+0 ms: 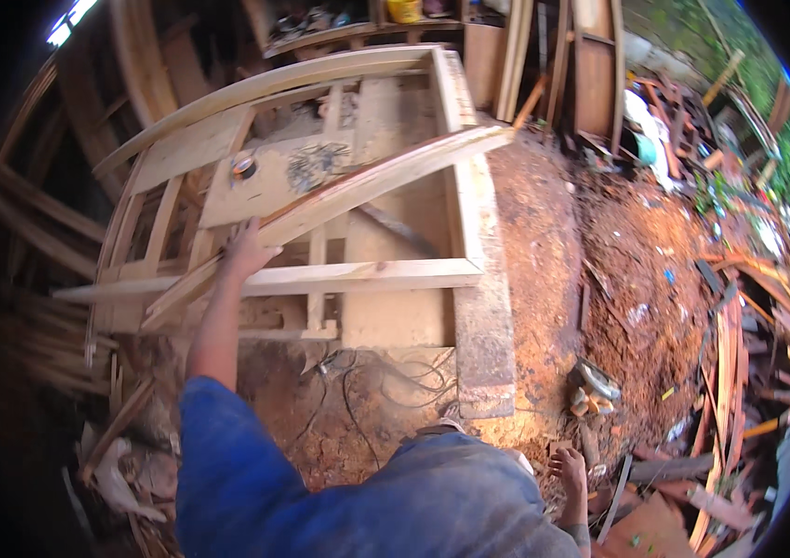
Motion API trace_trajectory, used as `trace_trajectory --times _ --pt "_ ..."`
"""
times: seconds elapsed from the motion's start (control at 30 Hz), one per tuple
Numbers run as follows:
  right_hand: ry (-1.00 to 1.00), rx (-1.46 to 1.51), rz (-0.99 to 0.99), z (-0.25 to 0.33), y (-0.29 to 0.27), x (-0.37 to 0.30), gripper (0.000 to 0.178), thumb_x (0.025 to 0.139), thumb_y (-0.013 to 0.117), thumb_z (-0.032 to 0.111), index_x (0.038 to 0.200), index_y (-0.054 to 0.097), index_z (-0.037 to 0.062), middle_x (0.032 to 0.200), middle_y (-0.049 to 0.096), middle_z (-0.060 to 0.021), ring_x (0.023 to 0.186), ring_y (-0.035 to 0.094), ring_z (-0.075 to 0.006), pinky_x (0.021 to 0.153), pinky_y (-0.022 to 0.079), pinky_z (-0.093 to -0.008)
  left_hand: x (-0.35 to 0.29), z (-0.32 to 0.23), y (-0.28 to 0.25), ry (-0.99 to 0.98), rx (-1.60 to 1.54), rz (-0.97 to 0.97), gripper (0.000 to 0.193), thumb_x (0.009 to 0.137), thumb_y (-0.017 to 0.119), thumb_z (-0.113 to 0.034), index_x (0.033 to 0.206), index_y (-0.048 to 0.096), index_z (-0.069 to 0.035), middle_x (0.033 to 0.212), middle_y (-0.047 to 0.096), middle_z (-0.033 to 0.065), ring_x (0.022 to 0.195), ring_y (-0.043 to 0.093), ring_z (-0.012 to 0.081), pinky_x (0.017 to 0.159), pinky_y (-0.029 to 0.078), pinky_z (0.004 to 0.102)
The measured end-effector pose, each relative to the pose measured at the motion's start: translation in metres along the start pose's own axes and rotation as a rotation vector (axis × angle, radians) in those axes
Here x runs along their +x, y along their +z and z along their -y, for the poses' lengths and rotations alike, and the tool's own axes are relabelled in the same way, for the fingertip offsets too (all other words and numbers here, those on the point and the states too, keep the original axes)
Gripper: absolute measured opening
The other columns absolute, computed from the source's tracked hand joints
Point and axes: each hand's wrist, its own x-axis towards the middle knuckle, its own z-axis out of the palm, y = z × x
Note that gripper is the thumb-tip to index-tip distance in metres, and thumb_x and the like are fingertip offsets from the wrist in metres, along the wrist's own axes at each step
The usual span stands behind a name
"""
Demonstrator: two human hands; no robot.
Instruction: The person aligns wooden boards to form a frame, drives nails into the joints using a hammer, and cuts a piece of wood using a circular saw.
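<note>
A long wooden beam [385, 181] lies slantwise across a pale timber frame [367, 276], from its near left to its far right corner. My left hand [248, 251] grips this beam near its lower left end, the fingers over the top edge and the thumb on the near face. Low on the right, my right hand [570, 468] hangs beside my body with loosely bent fingers. Nothing shows in it. On a panel within the frame are a small round tin [243, 166] and a heap of nails [318, 167].
The frame rests partly on a thick plank [486, 349] at its right. Dark cables [350, 409] trail over the ground in front. Sawdust [641, 279] and scrap wood [730, 391] cover the right side. Upright boards [516, 60] and a cluttered shelf [358, 35] stand behind.
</note>
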Motion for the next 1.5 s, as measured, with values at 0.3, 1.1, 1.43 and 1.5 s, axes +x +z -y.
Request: trace_trajectory --times 0.3,1.1,1.43,1.5 --pt "-0.489 -0.25 0.3 0.298 0.009 0.164 0.045 0.097 0.062 0.044 0.12 0.062 0.0043 0.103 0.068 -0.0074 0.09 0.065 -0.0179 0.075 0.053 -0.0328 -0.003 -0.03 -0.005 -0.088 -0.054 -0.017 0.095 0.072 0.084 -0.053 0.148 0.043 -0.014 0.141 0.052 0.0191 0.136 0.043 0.0402 0.111 0.03 0.0622" --pt "-1.126 -0.036 0.833 0.696 0.242 0.229 0.079 0.108 0.032 0.053 0.158 0.019 -0.0073 0.165 0.022 -0.0269 0.155 0.019 -0.0351 0.126 0.016 -0.0379 0.084 -0.281 0.012 -0.194 0.028 -0.097 0.098 0.079 0.083 -0.036 0.154 0.029 -0.005 0.153 0.036 0.0232 0.146 0.028 0.0435 0.121 0.021 0.0582" --pt "-1.043 -0.129 0.937 0.69 0.25 0.189 0.076 0.11 0.029 0.046 0.158 0.011 -0.0103 0.167 0.014 -0.0272 0.156 0.011 -0.0349 0.126 0.011 -0.0367 0.078 -0.285 0.004 -0.094 -0.013 -0.17 0.099 0.078 0.083 -0.039 0.153 0.031 -0.002 0.151 0.038 0.0234 0.144 0.031 0.0421 0.121 0.019 0.0603" --pt "-1.026 -0.209 0.842 0.689 0.252 0.183 0.076 0.11 0.029 0.046 0.157 0.011 -0.0107 0.167 0.014 -0.0273 0.156 0.012 -0.0349 0.127 0.011 -0.0366 0.081 -0.288 -0.004 -0.097 -0.026 -0.133 0.099 0.079 0.083 -0.039 0.154 0.031 -0.002 0.152 0.038 0.0219 0.145 0.031 0.0416 0.121 0.019 0.0607"
